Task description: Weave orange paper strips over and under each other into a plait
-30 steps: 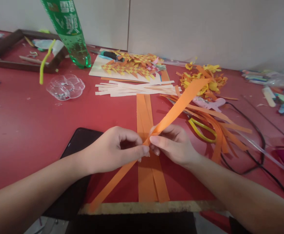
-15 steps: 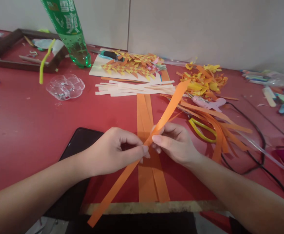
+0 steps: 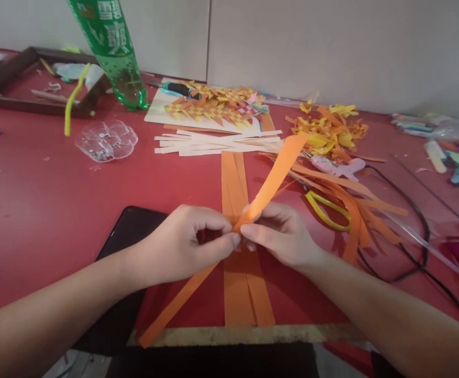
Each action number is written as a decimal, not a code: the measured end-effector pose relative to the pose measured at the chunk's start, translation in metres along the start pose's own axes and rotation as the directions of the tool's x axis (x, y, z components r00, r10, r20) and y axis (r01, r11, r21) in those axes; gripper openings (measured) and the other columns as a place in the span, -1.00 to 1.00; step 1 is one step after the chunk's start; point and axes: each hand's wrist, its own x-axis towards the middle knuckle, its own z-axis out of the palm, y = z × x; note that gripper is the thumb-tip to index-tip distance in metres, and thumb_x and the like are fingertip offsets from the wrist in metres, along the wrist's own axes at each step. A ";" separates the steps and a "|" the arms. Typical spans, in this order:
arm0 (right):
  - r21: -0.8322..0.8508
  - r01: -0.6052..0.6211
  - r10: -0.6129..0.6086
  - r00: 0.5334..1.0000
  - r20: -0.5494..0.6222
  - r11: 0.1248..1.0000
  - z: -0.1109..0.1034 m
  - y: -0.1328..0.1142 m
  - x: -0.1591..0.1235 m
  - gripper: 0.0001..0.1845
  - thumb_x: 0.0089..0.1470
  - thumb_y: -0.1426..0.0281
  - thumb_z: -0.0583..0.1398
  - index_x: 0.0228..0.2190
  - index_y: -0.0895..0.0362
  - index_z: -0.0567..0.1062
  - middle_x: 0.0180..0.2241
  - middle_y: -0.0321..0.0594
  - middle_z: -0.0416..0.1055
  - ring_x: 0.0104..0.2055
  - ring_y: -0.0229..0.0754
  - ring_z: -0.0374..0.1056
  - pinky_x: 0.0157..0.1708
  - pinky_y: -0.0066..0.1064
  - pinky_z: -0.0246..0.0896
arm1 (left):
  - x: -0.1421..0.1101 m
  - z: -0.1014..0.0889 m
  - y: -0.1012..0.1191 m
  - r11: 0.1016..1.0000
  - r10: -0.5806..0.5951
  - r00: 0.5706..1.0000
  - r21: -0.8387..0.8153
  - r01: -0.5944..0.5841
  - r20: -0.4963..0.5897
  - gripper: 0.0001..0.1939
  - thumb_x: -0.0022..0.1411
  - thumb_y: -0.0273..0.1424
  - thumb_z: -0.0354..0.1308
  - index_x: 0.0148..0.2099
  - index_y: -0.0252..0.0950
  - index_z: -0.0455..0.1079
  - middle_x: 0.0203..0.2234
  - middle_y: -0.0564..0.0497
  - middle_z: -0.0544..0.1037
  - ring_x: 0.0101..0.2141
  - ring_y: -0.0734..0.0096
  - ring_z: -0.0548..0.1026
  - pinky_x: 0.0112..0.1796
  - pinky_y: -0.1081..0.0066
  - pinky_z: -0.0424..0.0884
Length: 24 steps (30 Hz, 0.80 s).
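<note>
An orange paper strip [image 3: 275, 176] runs diagonally through both hands, its upper end bending to the right and its lower end hanging near the table's front edge. My left hand [image 3: 198, 236] pinches it near the middle between thumb and fingertips. Right beside that, my right hand [image 3: 280, 233] grips the same strip, thumb on top, and the fingertips of both hands nearly meet. Beneath them, more orange strips [image 3: 237, 294] lie lengthwise on the red table. The fingers under the strip are partly hidden.
A black phone [image 3: 113, 310] lies under my left forearm. Yellow-handled scissors [image 3: 327, 212] and loose orange strips are to the right, by a pink glue gun [image 3: 339, 167] with a black cord. Pale strips [image 3: 217, 143], woven pieces, a green bottle [image 3: 115, 58] and a clear dish [image 3: 106, 140] stand farther back.
My right hand has slid slightly down and left along the strip, closer to my left fingertips. The strip's upper part now curves more, and its lower end has risen a little.
</note>
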 end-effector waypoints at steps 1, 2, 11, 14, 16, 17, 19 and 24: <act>0.013 -0.007 0.007 1.000 -0.013 1.000 -0.001 0.002 0.000 -0.91 0.06 0.44 0.35 -0.47 0.15 0.58 -0.57 -0.34 0.46 -0.57 -0.41 0.33 -0.57 -0.59 0.23 | 0.000 0.000 0.000 1.000 0.010 1.000 -0.003 -0.010 0.010 -0.68 0.30 -0.35 0.08 -0.48 -0.36 0.44 -0.64 0.09 0.41 -0.58 0.56 0.32 -0.56 0.53 0.18; 0.022 -0.014 0.014 0.999 -0.031 1.000 -0.002 0.003 -0.001 -0.92 0.05 0.43 0.36 -0.46 0.14 0.58 -0.56 -0.34 0.47 -0.57 -0.42 0.34 -0.57 -0.60 0.24 | 0.000 0.000 -0.001 1.000 0.018 1.000 -0.006 -0.018 0.018 -0.68 0.30 -0.35 0.08 -0.47 -0.36 0.44 -0.63 0.08 0.43 -0.57 0.55 0.34 -0.55 0.53 0.20; 0.087 -0.097 0.108 0.984 -0.140 0.991 -0.001 0.002 0.000 -0.75 -0.08 0.33 0.44 -0.58 0.15 0.51 -0.62 -0.35 0.47 -0.65 -0.42 0.32 -0.69 -0.64 0.20 | 0.000 0.000 -0.001 0.999 0.025 0.999 -0.035 -0.024 0.037 -0.68 0.31 -0.35 0.08 -0.45 -0.37 0.48 -0.61 0.05 0.47 -0.55 0.52 0.38 -0.53 0.51 0.23; 0.104 -0.082 0.096 0.985 -0.142 0.991 0.001 0.000 0.001 -0.75 -0.09 0.32 0.44 -0.59 0.15 0.52 -0.62 -0.36 0.45 -0.65 -0.43 0.31 -0.68 -0.64 0.19 | 0.001 0.000 0.000 0.999 0.028 0.999 -0.038 -0.027 0.035 -0.66 0.30 -0.34 0.08 -0.48 -0.37 0.47 -0.65 0.08 0.40 -0.58 0.55 0.32 -0.56 0.51 0.19; 0.115 -0.052 0.068 0.987 -0.143 0.992 0.002 0.000 0.002 -0.76 -0.10 0.33 0.44 -0.60 0.14 0.54 -0.62 -0.38 0.44 -0.65 -0.44 0.29 -0.67 -0.62 0.19 | 0.001 0.000 0.000 0.999 0.040 0.999 -0.035 -0.039 0.030 -0.67 0.31 -0.34 0.09 -0.47 -0.37 0.47 -0.65 0.08 0.41 -0.58 0.55 0.32 -0.55 0.50 0.19; 0.118 -0.036 0.053 0.988 -0.144 0.992 0.002 0.000 0.002 -0.77 -0.10 0.34 0.44 -0.60 0.14 0.54 -0.61 -0.38 0.43 -0.65 -0.44 0.29 -0.67 -0.62 0.19 | 0.001 0.000 0.000 0.998 0.046 0.999 -0.033 -0.045 0.028 -0.67 0.31 -0.34 0.08 -0.46 -0.38 0.48 -0.64 0.07 0.42 -0.57 0.54 0.33 -0.55 0.50 0.20; 0.120 -0.011 0.029 0.989 -0.146 0.993 0.002 0.000 0.003 -0.78 -0.10 0.35 0.44 -0.61 0.13 0.55 -0.61 -0.39 0.42 -0.65 -0.44 0.28 -0.66 -0.61 0.20 | 0.001 0.000 0.000 0.998 0.057 0.998 -0.026 -0.056 0.025 -0.68 0.31 -0.34 0.09 -0.45 -0.38 0.49 -0.62 0.06 0.45 -0.56 0.54 0.35 -0.54 0.50 0.21; 0.083 -0.031 0.042 0.989 -0.142 0.996 0.001 0.000 0.003 -0.82 -0.08 0.34 0.44 -0.56 0.12 0.58 -0.59 -0.38 0.45 -0.64 -0.43 0.31 -0.64 -0.60 0.25 | 0.001 -0.001 0.000 0.999 0.048 0.999 -0.018 -0.048 0.011 -0.69 0.31 -0.35 0.09 -0.45 -0.36 0.49 -0.60 0.06 0.49 -0.54 0.52 0.40 -0.52 0.52 0.24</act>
